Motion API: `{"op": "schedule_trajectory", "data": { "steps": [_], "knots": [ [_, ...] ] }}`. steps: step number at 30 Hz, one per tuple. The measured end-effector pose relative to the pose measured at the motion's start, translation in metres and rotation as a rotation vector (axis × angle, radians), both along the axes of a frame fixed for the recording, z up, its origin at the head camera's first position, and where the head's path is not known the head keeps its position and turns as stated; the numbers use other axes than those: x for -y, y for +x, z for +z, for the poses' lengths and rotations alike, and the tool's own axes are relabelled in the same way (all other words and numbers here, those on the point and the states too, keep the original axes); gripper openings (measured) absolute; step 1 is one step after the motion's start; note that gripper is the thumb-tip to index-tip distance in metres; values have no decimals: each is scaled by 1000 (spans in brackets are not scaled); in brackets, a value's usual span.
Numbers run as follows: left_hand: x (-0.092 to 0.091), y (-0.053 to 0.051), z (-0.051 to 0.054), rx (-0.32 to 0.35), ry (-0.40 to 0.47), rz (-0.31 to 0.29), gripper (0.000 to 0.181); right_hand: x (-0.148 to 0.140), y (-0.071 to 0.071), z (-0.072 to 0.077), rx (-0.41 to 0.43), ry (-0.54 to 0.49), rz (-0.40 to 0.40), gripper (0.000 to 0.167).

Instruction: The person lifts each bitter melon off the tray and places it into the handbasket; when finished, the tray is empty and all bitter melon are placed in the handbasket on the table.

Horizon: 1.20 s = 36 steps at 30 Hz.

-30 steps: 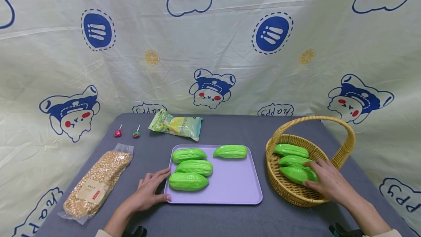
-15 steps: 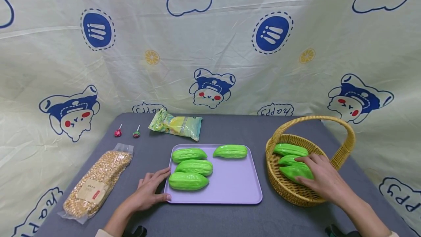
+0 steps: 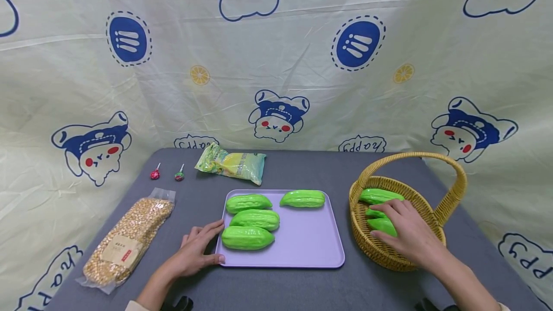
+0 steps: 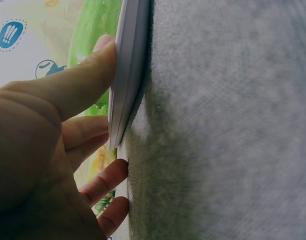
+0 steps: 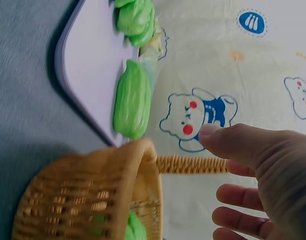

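Note:
My left hand [image 3: 195, 250] rests against the left edge of a lilac tray [image 3: 308, 248]; in the left wrist view its thumb [image 4: 88, 75] touches the rim, fingers extended. Three green ridged gourds [image 3: 247, 238] lie along the tray's left side, and another gourd [image 3: 302, 199] sits at its back right. Over a wicker basket [image 3: 367, 248] on the right hovers my right hand [image 3: 410, 234], fingers slightly bent and spread, nothing between them in the right wrist view. Beneath it are three green gourds [image 3: 382, 226], partly covered by the hand.
A tall arched handle [image 3: 455, 200] rises from the basket beside the right forearm. Left of the tray lies a bag of corn kernels [image 3: 129, 239]. Behind stand a green-yellow packet [image 3: 235, 163] and two lollipops [image 3: 179, 175]. A printed cloth [image 3: 276, 52] hangs behind the grey table [image 3: 276, 292].
My right hand has moved left over the basket, from the nearest gourd's right end toward the gourds' left ends. The gourds in the basket stay put. My left hand has not moved.

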State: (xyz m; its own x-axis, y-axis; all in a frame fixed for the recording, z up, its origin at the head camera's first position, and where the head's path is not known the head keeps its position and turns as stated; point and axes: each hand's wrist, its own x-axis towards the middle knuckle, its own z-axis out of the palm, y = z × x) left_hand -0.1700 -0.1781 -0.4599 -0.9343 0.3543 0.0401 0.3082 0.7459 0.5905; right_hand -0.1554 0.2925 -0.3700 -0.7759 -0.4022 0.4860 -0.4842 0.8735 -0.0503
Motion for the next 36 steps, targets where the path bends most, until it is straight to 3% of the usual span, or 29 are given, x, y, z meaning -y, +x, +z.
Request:
{"op": "schedule_trajectory", "data": {
  "steps": [9, 36],
  "knots": [
    [0, 0, 0, 9, -5, 4, 79, 24, 0, 1, 13, -34, 22, 49],
    [-1, 0, 2, 25, -4, 16, 78, 87, -20, -29, -7, -113, 108, 45]
  ]
}}
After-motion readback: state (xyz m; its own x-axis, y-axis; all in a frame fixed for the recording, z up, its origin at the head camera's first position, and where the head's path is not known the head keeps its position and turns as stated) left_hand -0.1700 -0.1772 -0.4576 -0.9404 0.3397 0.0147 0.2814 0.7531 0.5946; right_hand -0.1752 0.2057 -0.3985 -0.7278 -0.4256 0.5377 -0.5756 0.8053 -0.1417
